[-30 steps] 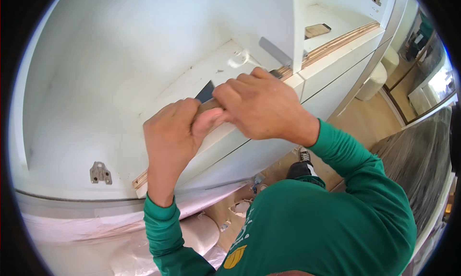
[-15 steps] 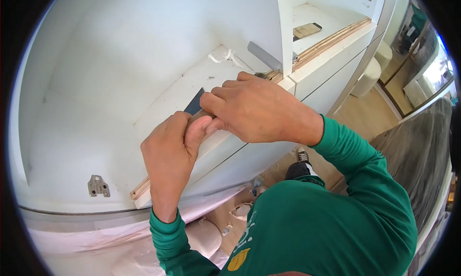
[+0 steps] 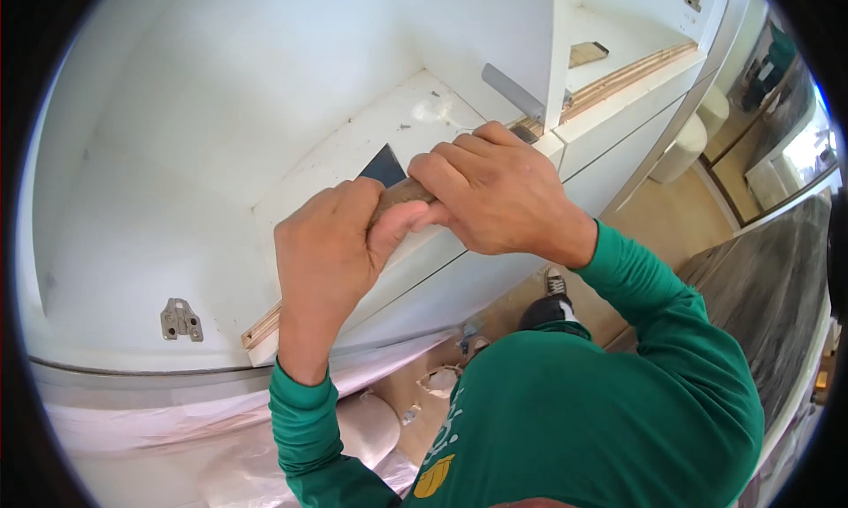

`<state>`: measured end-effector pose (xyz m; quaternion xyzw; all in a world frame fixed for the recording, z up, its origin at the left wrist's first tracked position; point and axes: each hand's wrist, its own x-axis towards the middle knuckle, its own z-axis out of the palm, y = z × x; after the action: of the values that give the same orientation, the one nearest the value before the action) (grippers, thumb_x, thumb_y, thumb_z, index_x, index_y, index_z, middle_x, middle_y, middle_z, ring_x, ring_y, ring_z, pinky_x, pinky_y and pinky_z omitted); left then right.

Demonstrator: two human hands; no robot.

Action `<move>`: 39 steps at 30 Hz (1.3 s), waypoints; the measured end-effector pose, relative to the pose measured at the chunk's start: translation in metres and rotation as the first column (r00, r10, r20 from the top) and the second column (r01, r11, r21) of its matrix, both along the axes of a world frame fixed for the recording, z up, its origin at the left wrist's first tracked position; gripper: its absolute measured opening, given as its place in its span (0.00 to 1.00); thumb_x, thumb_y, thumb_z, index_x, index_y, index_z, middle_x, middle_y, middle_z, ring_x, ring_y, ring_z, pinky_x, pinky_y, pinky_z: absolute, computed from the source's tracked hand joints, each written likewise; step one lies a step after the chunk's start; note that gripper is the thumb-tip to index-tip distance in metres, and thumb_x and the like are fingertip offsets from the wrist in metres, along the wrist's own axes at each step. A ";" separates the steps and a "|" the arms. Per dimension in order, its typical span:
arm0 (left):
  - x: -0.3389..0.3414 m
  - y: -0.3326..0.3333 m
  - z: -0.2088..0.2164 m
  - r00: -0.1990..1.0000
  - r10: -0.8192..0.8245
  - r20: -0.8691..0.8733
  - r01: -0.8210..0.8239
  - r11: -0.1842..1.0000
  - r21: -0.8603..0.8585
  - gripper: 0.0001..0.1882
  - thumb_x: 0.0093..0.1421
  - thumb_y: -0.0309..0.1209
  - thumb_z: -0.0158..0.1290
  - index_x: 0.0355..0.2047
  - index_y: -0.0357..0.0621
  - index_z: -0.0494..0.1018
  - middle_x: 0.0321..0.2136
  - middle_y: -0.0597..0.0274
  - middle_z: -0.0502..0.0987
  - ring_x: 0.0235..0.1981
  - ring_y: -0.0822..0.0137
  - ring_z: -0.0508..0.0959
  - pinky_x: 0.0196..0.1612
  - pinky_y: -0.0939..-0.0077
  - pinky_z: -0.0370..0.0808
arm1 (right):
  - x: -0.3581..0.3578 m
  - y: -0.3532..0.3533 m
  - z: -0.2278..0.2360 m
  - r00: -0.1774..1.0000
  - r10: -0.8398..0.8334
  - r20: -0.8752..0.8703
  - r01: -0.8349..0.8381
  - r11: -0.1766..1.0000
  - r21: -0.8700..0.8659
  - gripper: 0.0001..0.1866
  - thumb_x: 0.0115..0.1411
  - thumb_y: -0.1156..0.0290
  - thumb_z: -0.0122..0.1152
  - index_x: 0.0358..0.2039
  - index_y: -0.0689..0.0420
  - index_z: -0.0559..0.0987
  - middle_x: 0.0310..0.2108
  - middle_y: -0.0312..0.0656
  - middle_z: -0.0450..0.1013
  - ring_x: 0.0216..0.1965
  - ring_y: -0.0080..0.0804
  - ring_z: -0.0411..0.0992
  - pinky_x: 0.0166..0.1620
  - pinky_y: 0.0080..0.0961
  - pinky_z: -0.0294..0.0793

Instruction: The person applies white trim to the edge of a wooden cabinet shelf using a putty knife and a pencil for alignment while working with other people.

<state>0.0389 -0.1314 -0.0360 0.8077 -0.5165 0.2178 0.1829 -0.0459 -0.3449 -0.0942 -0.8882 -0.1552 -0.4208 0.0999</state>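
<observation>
Both hands grip what looks like a folded piece of sandpaper (image 3: 405, 195), dark blue on one face and brown on the other. Its dark corner sticks up behind my fingers. My left hand (image 3: 329, 236) closes on its near left end, thumb in front. At its right end, my right hand (image 3: 502, 188) pinches it, knuckles up, the two thumbs almost meeting. Beneath them runs the front edge of a white cabinet, with a bare wood strip (image 3: 261, 328) showing at its left end. How the sheet meets that edge is hidden by my hands.
A grey-handled tool (image 3: 514, 91) leans by the upright divider (image 3: 558, 53). Beyond it, a phone-like object (image 3: 587, 54) lies in the right compartment. Metal hinge plates (image 3: 181, 320) are fixed inside. White drawer fronts (image 3: 415, 283) lie below, and plastic sheeting (image 3: 150, 424) covers things at left.
My hands and the sheet have shifted a little right and away along the edge. The view has moved slightly. White curls seen behind the hands earlier no longer show there.
</observation>
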 end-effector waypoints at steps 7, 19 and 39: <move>-0.033 0.010 0.004 0.981 0.196 -0.005 -0.196 0.981 0.004 0.21 0.75 0.47 0.63 0.34 0.42 0.78 0.24 0.53 0.75 0.24 0.48 0.74 0.29 0.58 0.72 | 0.001 -0.002 0.021 0.951 0.203 -0.234 -0.199 0.979 0.041 0.20 0.77 0.48 0.59 0.44 0.55 0.76 0.33 0.39 0.79 0.36 0.42 0.81 0.44 0.41 0.76; 0.003 -0.004 -0.003 0.994 0.096 -0.052 -0.099 0.994 -0.039 0.24 0.74 0.51 0.64 0.31 0.43 0.77 0.21 0.55 0.74 0.22 0.51 0.73 0.26 0.60 0.72 | 0.005 -0.008 0.014 0.982 0.085 -0.168 -0.086 0.996 0.002 0.20 0.78 0.49 0.58 0.41 0.55 0.76 0.32 0.40 0.80 0.37 0.40 0.81 0.45 0.40 0.78; -0.010 0.002 0.001 0.996 0.087 -0.018 -0.086 0.995 0.039 0.26 0.76 0.55 0.58 0.38 0.42 0.77 0.25 0.53 0.76 0.25 0.48 0.74 0.30 0.57 0.73 | 0.001 -0.009 0.016 0.975 0.129 -0.178 -0.129 0.992 0.011 0.19 0.76 0.50 0.60 0.45 0.55 0.77 0.32 0.40 0.78 0.35 0.41 0.79 0.43 0.39 0.75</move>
<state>0.0292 -0.1290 -0.0353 0.8349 -0.4831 0.2075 0.1629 -0.0451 -0.3540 -0.0784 -0.9105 -0.2031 -0.3320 0.1401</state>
